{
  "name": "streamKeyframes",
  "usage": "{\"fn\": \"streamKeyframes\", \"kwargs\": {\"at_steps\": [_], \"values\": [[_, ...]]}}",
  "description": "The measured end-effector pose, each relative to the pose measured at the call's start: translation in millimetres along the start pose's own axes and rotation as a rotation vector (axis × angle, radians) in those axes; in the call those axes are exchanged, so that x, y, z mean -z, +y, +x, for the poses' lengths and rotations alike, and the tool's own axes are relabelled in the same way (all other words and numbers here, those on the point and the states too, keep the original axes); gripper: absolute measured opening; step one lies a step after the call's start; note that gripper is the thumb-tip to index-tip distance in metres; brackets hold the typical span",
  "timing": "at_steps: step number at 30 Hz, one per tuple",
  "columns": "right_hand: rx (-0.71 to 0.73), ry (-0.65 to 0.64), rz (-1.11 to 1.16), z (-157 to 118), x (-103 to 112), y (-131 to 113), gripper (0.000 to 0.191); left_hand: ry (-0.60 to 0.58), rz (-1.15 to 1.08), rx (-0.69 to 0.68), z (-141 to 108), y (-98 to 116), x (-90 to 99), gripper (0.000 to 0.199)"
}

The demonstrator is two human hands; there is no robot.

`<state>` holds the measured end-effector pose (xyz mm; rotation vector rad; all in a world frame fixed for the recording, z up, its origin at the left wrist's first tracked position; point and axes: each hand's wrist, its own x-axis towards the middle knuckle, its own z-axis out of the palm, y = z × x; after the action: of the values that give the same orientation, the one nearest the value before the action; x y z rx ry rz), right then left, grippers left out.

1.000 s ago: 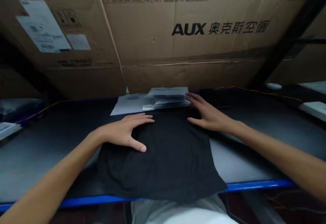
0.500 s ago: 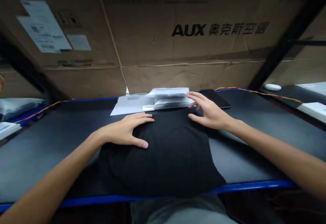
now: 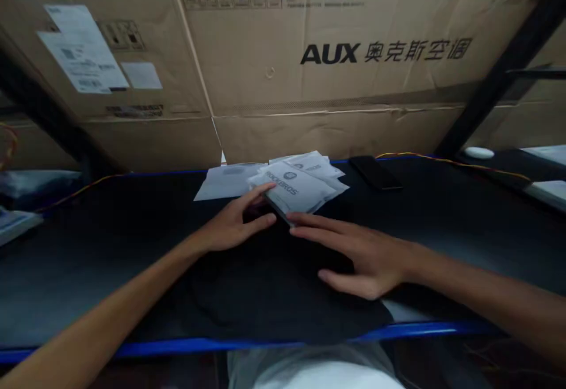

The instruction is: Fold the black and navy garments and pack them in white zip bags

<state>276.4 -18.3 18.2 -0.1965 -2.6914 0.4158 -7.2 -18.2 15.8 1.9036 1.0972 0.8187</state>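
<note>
Left hand (image 3: pixel 232 221) and right hand (image 3: pixel 367 256) are resting open by the light, slippery ROCKBROS packets (image 3: pixel 294 188), so I'm thinking edges are the best grip

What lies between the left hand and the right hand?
In the head view, the black cloth lies between the left hand and the right hand, with a corner of a white ROCKBROS packet over it.

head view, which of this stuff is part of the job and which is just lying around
Part of the job:
left hand
right hand
white ROCKBROS packets
folded black cloth

Just lying about:
white paper sheet
black phone
white mouse
yellow-orange cable
AUX cardboard carton
</note>
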Motion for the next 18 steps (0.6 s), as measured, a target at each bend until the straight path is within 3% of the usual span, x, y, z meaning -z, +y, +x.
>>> {"fn": "streamKeyframes", "kwargs": {"at_steps": [2,4,7,9,13,18], "values": [[0.02,0.056,-0.013,0.2,1.5,-0.1,0.07,0.082,-0.019,0.009,1.3,2.2,-0.9,0.065],[-0.004,0.212,-0.034,-0.3,4.9,2.4,0.061,0.216,-0.074,0.019,3.0,3.3,0.4,0.055],[-0.131,0.451,-0.069,-1.5,10.1,9.3,0.047,0.406,-0.196,0.002,4.5,2.8,4.0,0.038],[-0.248,0.508,-0.05,-1.7,11.0,15.2,0.039,0.466,-0.291,-0.017,4.3,2.6,5.7,0.035],[-0.484,0.544,0.35,1.8,6.5,25.2,0.035,0.39,-0.355,0.005,1.0,5.4,3.2,0.037],[-0.697,0.752,0.945,9.1,8.1,27.3,0.03,0.161,-0.405,0.038,-6.5,14.3,-5.0,0.045]]}}
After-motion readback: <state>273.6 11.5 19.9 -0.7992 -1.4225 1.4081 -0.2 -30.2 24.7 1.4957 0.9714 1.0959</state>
